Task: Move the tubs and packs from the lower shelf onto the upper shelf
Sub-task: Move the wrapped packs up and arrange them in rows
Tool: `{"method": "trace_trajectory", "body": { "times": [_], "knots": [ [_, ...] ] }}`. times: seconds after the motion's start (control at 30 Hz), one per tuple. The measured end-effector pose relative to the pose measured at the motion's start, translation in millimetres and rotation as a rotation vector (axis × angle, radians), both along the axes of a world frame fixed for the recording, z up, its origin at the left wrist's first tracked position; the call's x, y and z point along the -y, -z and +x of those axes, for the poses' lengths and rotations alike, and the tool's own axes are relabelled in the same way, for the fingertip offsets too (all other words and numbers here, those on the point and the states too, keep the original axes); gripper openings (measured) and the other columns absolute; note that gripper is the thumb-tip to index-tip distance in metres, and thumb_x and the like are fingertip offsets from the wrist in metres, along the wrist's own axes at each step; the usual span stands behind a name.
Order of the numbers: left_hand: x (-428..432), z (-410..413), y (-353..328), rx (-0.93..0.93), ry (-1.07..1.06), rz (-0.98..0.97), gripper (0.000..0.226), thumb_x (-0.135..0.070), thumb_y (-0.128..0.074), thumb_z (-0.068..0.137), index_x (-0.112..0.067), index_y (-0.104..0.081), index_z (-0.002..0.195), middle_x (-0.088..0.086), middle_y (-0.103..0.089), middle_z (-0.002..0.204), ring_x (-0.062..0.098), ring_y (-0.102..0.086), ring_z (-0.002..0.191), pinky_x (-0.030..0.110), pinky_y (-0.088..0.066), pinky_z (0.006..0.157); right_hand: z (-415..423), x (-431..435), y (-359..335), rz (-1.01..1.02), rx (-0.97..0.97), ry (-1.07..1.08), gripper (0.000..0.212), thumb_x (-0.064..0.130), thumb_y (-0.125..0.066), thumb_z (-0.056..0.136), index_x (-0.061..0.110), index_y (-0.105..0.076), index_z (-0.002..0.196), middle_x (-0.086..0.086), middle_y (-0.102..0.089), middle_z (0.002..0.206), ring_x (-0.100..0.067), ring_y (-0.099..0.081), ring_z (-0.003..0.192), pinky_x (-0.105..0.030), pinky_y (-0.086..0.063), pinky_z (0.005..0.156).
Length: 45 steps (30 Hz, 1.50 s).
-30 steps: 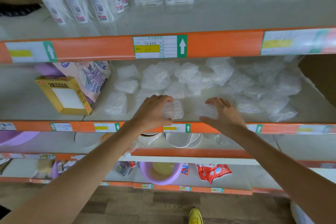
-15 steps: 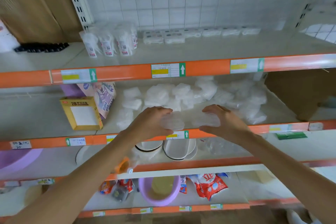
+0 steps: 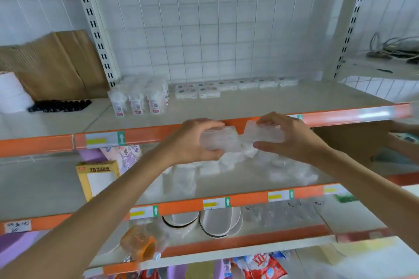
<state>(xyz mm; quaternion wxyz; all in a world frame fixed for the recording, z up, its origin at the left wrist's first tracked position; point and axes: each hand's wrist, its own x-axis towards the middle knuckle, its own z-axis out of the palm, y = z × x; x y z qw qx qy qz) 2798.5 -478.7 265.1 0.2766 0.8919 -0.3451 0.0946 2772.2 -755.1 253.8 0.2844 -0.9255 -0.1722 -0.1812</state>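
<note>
My left hand [image 3: 192, 142] grips a clear plastic pack [image 3: 221, 140], and my right hand [image 3: 292, 136] grips a second clear pack [image 3: 265, 133]. Both packs hang in the air at the height of the upper shelf's orange front rail [image 3: 145, 135]. Behind and below them, several more clear packs [image 3: 283, 170] lie in a heap on the lower shelf [image 3: 34, 188]. The upper shelf [image 3: 249, 104] carries a cluster of clear tubs with labels [image 3: 140, 97] and a row of flat white packs [image 3: 226, 86] at the back.
A yellow box [image 3: 95, 176] and a printed purple pack [image 3: 127, 156] stand on the lower shelf at the left. A brown cardboard box [image 3: 353, 140] fills its right end. Another person's hand [image 3: 405, 138] shows at the far right. Plates [image 3: 217, 222] sit one shelf further down.
Both hands have lifted off the lower shelf, each with a clear pack, and risen to the upper shelf's front rail. The camera has tilted upward.
</note>
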Motion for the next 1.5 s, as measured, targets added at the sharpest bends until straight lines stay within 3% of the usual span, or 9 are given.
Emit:
{"method": "trace_trajectory", "body": {
  "times": [0.23, 0.37, 0.5, 0.63, 0.77, 0.87, 1.03, 1.33, 1.5],
  "knots": [
    [15.0, 58.3, -34.2, -0.023, -0.054, -0.103, 0.06, -0.025, -0.085, 0.075, -0.023, -0.059, 0.13, -0.016, -0.06, 0.122, -0.009, -0.053, 0.113, -0.001, -0.031, 0.094, 59.5, 22.7, -26.9, 0.007, 0.049, -0.006, 0.049, 0.04, -0.085, 0.071, 0.027, -0.062, 0.112, 0.015, -0.064, 0.107, -0.001, -0.059, 0.101, 0.0, -0.035, 0.083],
    [29.2, 99.0, -30.4, -0.069, -0.106, -0.066, 0.065, -0.031, -0.084, 0.074, -0.027, -0.055, 0.131, -0.014, -0.059, 0.124, 0.0, -0.052, 0.119, 0.016, -0.037, 0.103, 102.5, 37.3, -25.9, 0.01, 0.021, -0.009, 0.05, 0.043, -0.085, 0.07, 0.028, -0.062, 0.111, 0.01, -0.066, 0.109, -0.004, -0.059, 0.104, -0.019, -0.044, 0.091],
    [38.4, 138.0, -23.0, -0.103, -0.139, -0.007, 0.059, -0.019, -0.083, 0.075, -0.024, -0.056, 0.128, -0.009, -0.059, 0.128, 0.006, -0.054, 0.121, 0.027, -0.039, 0.108, 147.3, 51.3, -28.7, -0.014, 0.028, -0.026, 0.049, 0.049, -0.083, 0.07, 0.032, -0.06, 0.11, 0.01, -0.066, 0.111, -0.003, -0.058, 0.107, -0.022, -0.045, 0.091],
    [43.3, 164.9, -16.3, -0.174, -0.163, 0.077, 0.06, -0.029, -0.083, 0.074, -0.038, -0.049, 0.122, -0.02, -0.055, 0.125, 0.0, -0.051, 0.119, 0.02, -0.039, 0.101, 189.1, 59.3, -34.1, -0.008, 0.024, -0.073, 0.049, 0.057, -0.078, 0.068, 0.039, -0.056, 0.108, 0.012, -0.065, 0.112, -0.003, -0.057, 0.108, -0.025, -0.046, 0.094],
    [43.5, 179.5, -12.0, -0.234, -0.186, 0.131, 0.061, -0.044, -0.081, 0.074, -0.036, -0.048, 0.124, -0.022, -0.051, 0.126, -0.004, -0.048, 0.119, 0.025, -0.04, 0.105, 219.5, 54.9, -34.6, 0.02, 0.015, -0.149, 0.049, 0.053, -0.079, 0.071, 0.037, -0.056, 0.111, 0.02, -0.06, 0.111, 0.007, -0.052, 0.104, -0.003, -0.035, 0.085],
    [44.2, 182.9, -22.9, -0.219, -0.175, 0.178, 0.069, -0.059, -0.074, 0.075, -0.033, -0.047, 0.134, -0.026, -0.047, 0.132, -0.011, -0.043, 0.122, 0.018, -0.035, 0.104, 237.9, 44.6, -34.9, 0.025, 0.001, -0.205, 0.05, 0.055, -0.078, 0.071, 0.037, -0.056, 0.112, 0.018, -0.062, 0.114, 0.003, -0.054, 0.109, -0.013, -0.041, 0.091],
    [58.6, 209.2, -47.9, -0.149, -0.298, -0.225, 0.02, -0.041, -0.062, 0.093, -0.026, -0.069, 0.104, -0.017, -0.07, 0.098, -0.009, -0.061, 0.091, 0.017, -0.045, 0.084, 259.9, 29.1, -44.9, 0.01, 0.018, -0.23, 0.053, 0.054, -0.079, 0.071, 0.034, -0.057, 0.115, 0.015, -0.063, 0.115, 0.002, -0.055, 0.109, -0.022, -0.045, 0.093],
    [82.3, 270.9, -66.0, -0.388, -0.43, -0.385, 0.035, -0.047, -0.057, 0.09, -0.015, -0.063, 0.102, 0.003, -0.07, 0.083, 0.021, -0.07, 0.069, 0.035, -0.055, 0.067, 303.0, -3.9, -58.5, 0.083, 0.068, -0.199, 0.055, 0.05, -0.083, 0.068, 0.031, -0.06, 0.115, 0.015, -0.063, 0.108, -0.002, -0.057, 0.1, -0.025, -0.048, 0.088],
    [73.6, 280.0, -64.3, -0.597, -0.281, -0.539, 0.027, -0.025, -0.062, 0.096, 0.0, -0.065, 0.107, 0.013, -0.066, 0.086, 0.023, -0.066, 0.07, 0.024, -0.052, 0.055, 308.9, -7.0, -47.2, 0.156, 0.035, -0.195, 0.058, 0.044, -0.086, 0.067, 0.031, -0.058, 0.116, 0.021, -0.059, 0.109, 0.0, -0.054, 0.101, -0.018, -0.042, 0.084]
  ]
}}
